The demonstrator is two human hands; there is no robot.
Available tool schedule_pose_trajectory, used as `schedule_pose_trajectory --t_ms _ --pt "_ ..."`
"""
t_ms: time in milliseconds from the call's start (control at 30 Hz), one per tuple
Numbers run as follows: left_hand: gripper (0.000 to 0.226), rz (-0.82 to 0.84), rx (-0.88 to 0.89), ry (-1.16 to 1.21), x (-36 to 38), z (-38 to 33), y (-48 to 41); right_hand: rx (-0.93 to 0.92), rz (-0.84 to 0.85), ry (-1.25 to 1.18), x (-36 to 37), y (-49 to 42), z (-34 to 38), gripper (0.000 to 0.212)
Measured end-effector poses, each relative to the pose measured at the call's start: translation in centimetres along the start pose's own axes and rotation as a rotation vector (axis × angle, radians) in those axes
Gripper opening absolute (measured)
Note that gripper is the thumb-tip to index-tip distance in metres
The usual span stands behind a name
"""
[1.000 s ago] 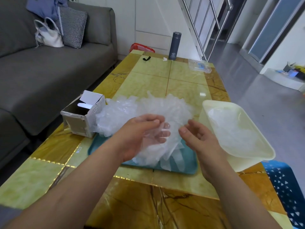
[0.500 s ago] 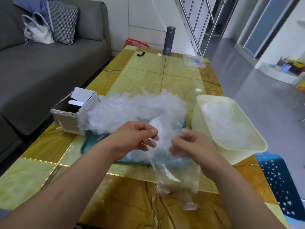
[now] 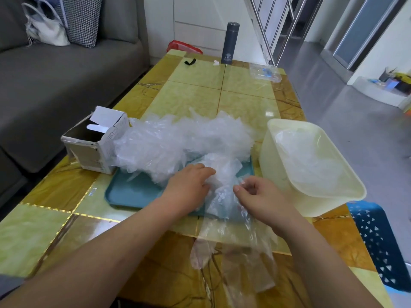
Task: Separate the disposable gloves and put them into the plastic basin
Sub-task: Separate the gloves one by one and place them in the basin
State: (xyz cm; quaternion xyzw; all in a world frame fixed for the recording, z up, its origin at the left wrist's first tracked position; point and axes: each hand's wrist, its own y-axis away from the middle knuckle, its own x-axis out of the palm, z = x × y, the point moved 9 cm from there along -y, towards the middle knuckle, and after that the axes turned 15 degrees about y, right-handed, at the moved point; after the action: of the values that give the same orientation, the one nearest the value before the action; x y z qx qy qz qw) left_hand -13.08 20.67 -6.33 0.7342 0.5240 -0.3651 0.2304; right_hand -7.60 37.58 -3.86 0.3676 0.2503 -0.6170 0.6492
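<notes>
A big heap of clear disposable gloves (image 3: 178,141) lies on a teal tray (image 3: 131,192) in the middle of the table. To its right stands a cream plastic basin (image 3: 320,196) with several gloves inside. My left hand (image 3: 189,185) grips a bunch of gloves at the heap's near edge. My right hand (image 3: 260,196) pinches the top of a clear glove (image 3: 233,245) that hangs down over the table's near part, between my forearms.
An open cardboard box (image 3: 95,147) stands left of the tray. A dark flask (image 3: 230,43), a black clip (image 3: 190,61) and a clear packet (image 3: 264,73) sit at the table's far end. A grey sofa (image 3: 55,81) runs along the left; a blue stool (image 3: 378,245) at right.
Both hands went from loose over the heap to gripping gloves. A glove has been drawn out of the heap toward me and now hangs from my right hand.
</notes>
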Motion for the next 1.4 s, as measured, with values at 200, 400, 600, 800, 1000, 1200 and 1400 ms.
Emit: schedule_pose_trajectory --t_ms 200,400,600,800,1000,1200,1400 --pt "0.010 -0.259 0.006 0.338 -3.5 0.6 0.2 0.032 0.017 -0.068 0.3 -0.1 0.1 0.029" --pt "0.051 0.083 0.066 0.033 0.2 -0.8 0.3 0.037 0.012 -0.081 0.4 0.1 -0.4 0.029" --pt "0.020 -0.052 0.056 0.120 -0.2 0.0 -0.1 0.042 -0.002 -0.080 0.8 0.1 -1.1 0.031" --pt "0.025 -0.282 0.025 0.432 -5.0 0.3 0.6 0.040 -0.001 -0.089 0.8 -0.5 -1.1 0.035" --pt "0.025 -0.525 -0.135 0.737 -11.6 -0.1 3.4 0.070 -0.004 -0.271 0.8 -1.0 -1.1 0.042" --pt "0.019 0.096 -0.257 1.574 -7.9 -4.2 4.3 0.145 -0.094 -0.447 -0.3 -0.6 -1.6 0.030" --pt "0.027 0.017 -0.204 1.466 -8.0 -3.6 3.6 0.132 -0.096 -0.520 -0.5 -0.5 -1.6 0.023"
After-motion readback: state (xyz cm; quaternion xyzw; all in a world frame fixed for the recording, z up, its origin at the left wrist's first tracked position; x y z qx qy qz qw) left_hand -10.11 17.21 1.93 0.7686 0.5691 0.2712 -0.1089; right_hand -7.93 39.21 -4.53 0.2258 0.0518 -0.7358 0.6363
